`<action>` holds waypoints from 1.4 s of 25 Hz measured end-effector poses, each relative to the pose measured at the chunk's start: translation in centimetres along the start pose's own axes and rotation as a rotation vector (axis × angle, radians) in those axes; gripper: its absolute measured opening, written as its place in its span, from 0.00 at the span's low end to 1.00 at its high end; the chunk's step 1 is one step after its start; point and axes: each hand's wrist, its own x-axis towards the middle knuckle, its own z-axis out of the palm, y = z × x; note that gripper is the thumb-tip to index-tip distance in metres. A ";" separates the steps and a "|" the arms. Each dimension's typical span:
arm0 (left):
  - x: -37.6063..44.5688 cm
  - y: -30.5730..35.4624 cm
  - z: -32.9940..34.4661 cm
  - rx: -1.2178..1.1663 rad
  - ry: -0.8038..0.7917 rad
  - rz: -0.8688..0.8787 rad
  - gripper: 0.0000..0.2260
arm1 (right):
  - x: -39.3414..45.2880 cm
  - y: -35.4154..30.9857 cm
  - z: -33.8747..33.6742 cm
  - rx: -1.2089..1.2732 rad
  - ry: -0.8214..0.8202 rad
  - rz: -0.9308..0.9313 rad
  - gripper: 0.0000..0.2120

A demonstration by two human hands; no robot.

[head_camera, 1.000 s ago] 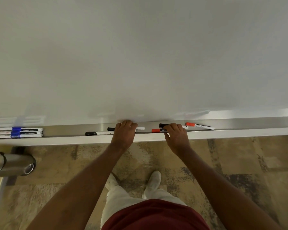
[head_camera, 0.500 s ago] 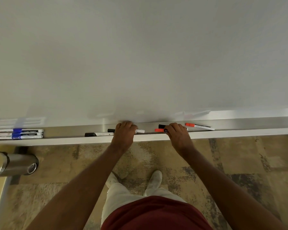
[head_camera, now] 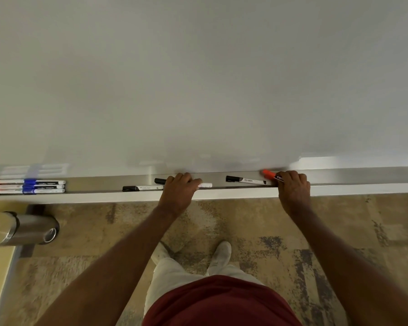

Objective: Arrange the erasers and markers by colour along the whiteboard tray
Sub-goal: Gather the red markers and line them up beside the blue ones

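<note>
A long whiteboard tray [head_camera: 363,182] runs under the whiteboard. My left hand [head_camera: 178,192] rests on a black-capped white marker [head_camera: 160,181], its white end showing past my fingers. Another black-capped marker [head_camera: 141,188] lies just left of it. My right hand [head_camera: 292,188] grips red-capped markers [head_camera: 269,174], the caps poking out to the left of my fingers. A black-capped marker [head_camera: 245,180] lies between my two hands. Three green-capped markers with blue bands [head_camera: 28,186] lie stacked at the tray's far left. No eraser is visible.
The blank whiteboard [head_camera: 198,78] fills the upper view. A metal cylinder [head_camera: 26,228] sticks out low at the left beside a pale yellow surface. Patterned carpet, my feet and legs are below the tray.
My right hand has slid to the right along the tray with the red-capped marker, up to the other red one. The black-capped marker it covered now lies exposed. My left hand stayed put.
</note>
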 end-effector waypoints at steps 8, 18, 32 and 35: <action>-1.7 -3.0 -0.7 0.000 0.102 -0.020 0.21 | -1.7 -3.2 0.5 -0.080 0.149 -0.215 0.15; -9.6 -15.5 -3.0 0.008 0.247 -0.318 0.18 | -1.6 -25.0 4.7 0.031 0.130 -0.618 0.19; -15.1 -30.5 -2.2 -0.162 0.201 -0.439 0.19 | -4.5 -49.7 9.7 0.088 -0.104 -0.677 0.23; -15.1 -31.5 -1.7 -0.204 0.161 -0.382 0.18 | -4.7 -52.2 10.7 0.138 -0.105 -0.565 0.21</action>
